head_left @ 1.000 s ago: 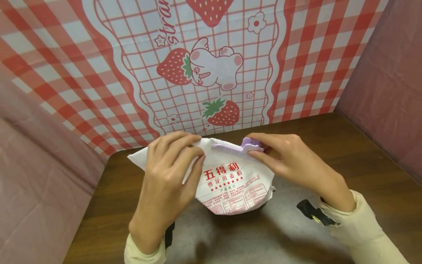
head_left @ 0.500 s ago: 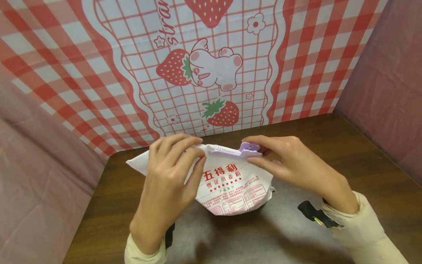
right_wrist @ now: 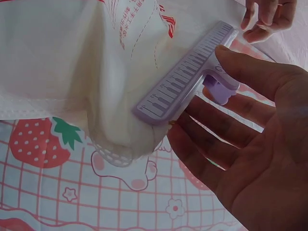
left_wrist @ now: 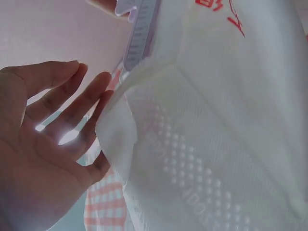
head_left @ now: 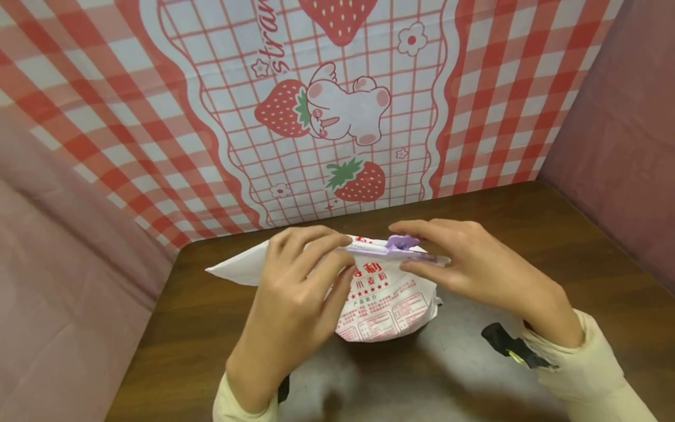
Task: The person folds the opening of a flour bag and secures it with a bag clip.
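A white flour bag [head_left: 390, 310] with red Chinese print stands before me, its top bent over toward me. Across its upper edge sits a lilac sealing clip [head_left: 403, 244], which in the right wrist view lies along the bag with its ridged bar [right_wrist: 185, 72] showing. My right hand [head_left: 474, 266] is around the clip's lever end, thumb touching its side and fingers spread behind. On the left, my left hand [head_left: 300, 299] is beside the bag's top edge. The left wrist view shows its fingers [left_wrist: 72, 98] spread and relaxed near the bag's fold.
The bag is on a grey mat [head_left: 459, 363] on a brown wooden table [head_left: 158, 328]. A red-and-white strawberry cloth [head_left: 221, 117] hangs behind. Pink curtains [head_left: 622, 135] stand at both sides.
The bag's top and clip have tipped toward me. My left hand has shifted right and slightly down along the edge; my right thumb and index finger have spread wider around the clip.
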A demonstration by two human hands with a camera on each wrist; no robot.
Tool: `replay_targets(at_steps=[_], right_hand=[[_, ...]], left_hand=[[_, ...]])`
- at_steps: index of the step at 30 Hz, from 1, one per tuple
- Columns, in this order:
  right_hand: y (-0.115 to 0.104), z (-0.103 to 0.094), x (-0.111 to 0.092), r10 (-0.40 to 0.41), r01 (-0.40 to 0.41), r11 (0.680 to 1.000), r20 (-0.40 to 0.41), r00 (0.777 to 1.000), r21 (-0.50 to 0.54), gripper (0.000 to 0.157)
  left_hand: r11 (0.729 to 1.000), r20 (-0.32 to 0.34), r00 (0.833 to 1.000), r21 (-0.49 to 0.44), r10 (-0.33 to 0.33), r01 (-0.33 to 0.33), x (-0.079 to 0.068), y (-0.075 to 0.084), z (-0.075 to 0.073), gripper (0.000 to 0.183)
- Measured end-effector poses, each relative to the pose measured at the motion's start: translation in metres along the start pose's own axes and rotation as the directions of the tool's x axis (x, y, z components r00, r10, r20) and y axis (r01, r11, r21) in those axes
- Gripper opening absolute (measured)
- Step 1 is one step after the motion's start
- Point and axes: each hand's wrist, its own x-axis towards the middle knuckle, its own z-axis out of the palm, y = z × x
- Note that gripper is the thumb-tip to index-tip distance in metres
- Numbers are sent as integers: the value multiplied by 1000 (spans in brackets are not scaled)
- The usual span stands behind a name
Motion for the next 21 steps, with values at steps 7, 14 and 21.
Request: replay_targets(at_steps=[7,14,21], right_hand=[[5,-3,-10,55,-55,998,-11,998,1,63],[16,-4,-30,170,-169,985,29,985,-35,75],[25,5,-50,194,-193,981,49,980,-29,80]], left_hand=[[997,-65,995,-34,73,-75,-8,1,5,10],[977,-255,945,-5,203,-211,-31,-5,11,14],[979,-120,974,-44,194,-200,-60,-9,13,18]])
